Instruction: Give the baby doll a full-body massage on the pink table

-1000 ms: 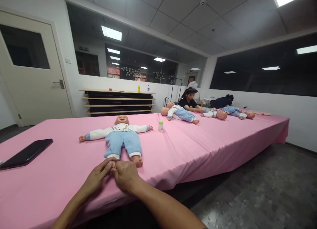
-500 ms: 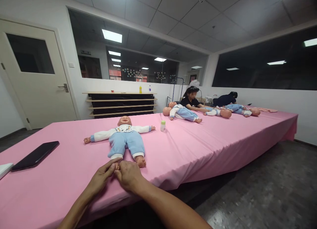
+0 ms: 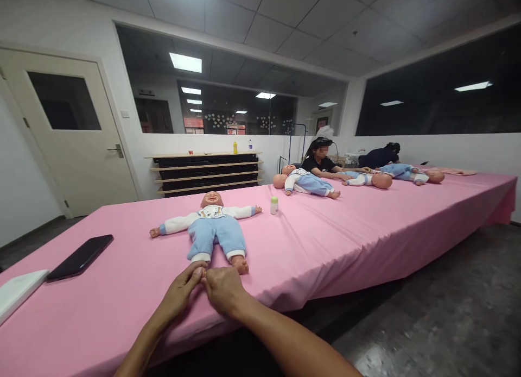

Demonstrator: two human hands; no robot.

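Note:
A baby doll [image 3: 217, 230] in a white top and light blue trousers lies on its back on the pink-covered table [image 3: 309, 241], feet towards me, arms spread wide. My left hand [image 3: 185, 290] has its fingers and thumb closed around the doll's foot on the left. My right hand [image 3: 223, 290] is curled against the toes of that same foot, which is mostly hidden between my hands. The doll's other foot [image 3: 240, 264] is bare and free, just beyond my right knuckles. A small bottle with a green cap [image 3: 274, 205] stands by the doll's outstretched hand.
Left of the doll lie a black phone [image 3: 81, 256] and a white flat object [image 3: 20, 293]. Further along the table are several more dolls [image 3: 311, 182], with a person in black [image 3: 319, 158] reaching towards one. Another person [image 3: 380, 156] leans over at the far end.
The whole view has shifted, so the scene sits a little further right. Both hands stay at the doll's foot, with only a slight change in the right hand's fingers.

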